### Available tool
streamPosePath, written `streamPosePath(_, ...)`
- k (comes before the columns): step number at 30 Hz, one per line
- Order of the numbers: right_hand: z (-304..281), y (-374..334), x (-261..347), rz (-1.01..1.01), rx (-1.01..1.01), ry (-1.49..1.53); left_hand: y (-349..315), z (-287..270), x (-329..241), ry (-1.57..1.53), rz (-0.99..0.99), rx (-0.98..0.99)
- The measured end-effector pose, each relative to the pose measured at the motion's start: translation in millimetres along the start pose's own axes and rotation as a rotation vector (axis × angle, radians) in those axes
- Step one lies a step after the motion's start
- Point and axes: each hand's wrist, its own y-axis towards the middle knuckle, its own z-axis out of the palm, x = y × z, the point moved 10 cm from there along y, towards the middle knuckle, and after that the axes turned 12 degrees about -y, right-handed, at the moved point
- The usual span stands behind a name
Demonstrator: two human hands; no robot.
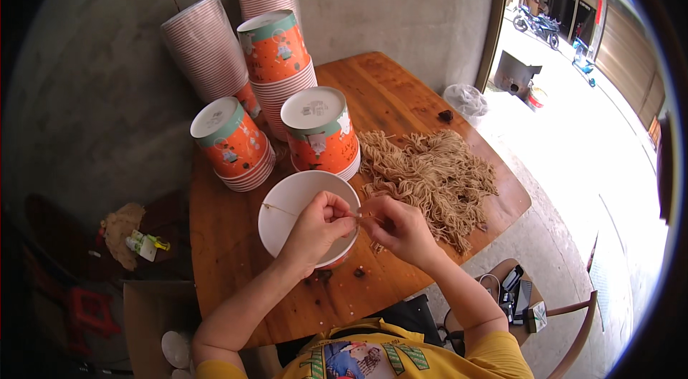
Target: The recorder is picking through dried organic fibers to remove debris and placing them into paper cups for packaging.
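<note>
A white paper bucket (309, 188) stands with its mouth up near the middle of the wooden table. A thin tan cord (279, 208) crosses its mouth from a knot at the left side toward my hands. My left hand (320, 227) is over the bucket's right part, thumb and fingers pinched on the cord. Beside it, at the right rim, my right hand (398, 227) is closed in a pinch, fingertips nearly meeting the left ones. What lies between the right fingertips looks like cord, partly hidden. Just beyond my right hand lies a tangled heap of tan cords (433, 175).
Upside-down orange and green paper buckets (315, 139) stand stacked behind the bucket. Taller wrapped stacks (204, 49) lean by the grey wall. The table (373, 82) has dark scraps on it. A cardboard box (154, 307) sits lower left, a wooden chair (534, 336) lower right.
</note>
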Motion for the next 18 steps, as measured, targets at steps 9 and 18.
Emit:
streamPosePath(9,1.2,-1.0,1.7,-0.018,-0.052,0.039,0.2,10.8,-4.2,0.252,0.160,0.103)
streamPosePath(18,5.8,-7.5,-22.8,0.131,-0.040,0.146,-4.5,10.1,-12.3,0.460,0.257,0.056)
